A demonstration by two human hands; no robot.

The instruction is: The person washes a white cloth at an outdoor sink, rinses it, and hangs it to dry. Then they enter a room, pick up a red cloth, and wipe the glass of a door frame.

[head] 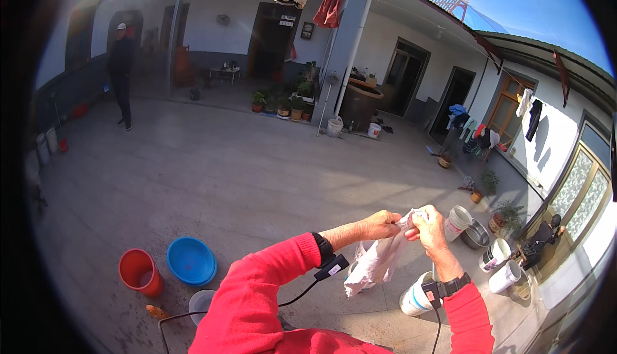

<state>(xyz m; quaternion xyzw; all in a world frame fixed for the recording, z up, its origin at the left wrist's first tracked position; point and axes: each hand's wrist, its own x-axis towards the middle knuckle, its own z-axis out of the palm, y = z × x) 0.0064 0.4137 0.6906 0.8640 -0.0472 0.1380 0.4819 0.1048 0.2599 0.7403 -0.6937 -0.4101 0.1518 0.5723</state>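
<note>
A pale, whitish-pink cloth (pixel 381 257) hangs down in loose folds below my two hands. My left hand (pixel 381 224) pinches one part of its top edge. Close beside it, my right hand (pixel 428 228) grips the cloth's upper corner, its fingers curled inward. Below the cloth and partly hidden by it stand pale buckets. Under my right wrist is a white bucket (pixel 413 301) with a blue band. Both wrists wear black straps with small cabled devices.
At left on the concrete floor are a red bucket (pixel 140 273), blue basins (pixel 192 261) and a pale basin (pixel 201 302). White buckets (pixel 505 277) and a metal basin (pixel 476 234) line the right. A person (pixel 121 74) stands far left. Laundry (pixel 329 7) hangs on a line overhead.
</note>
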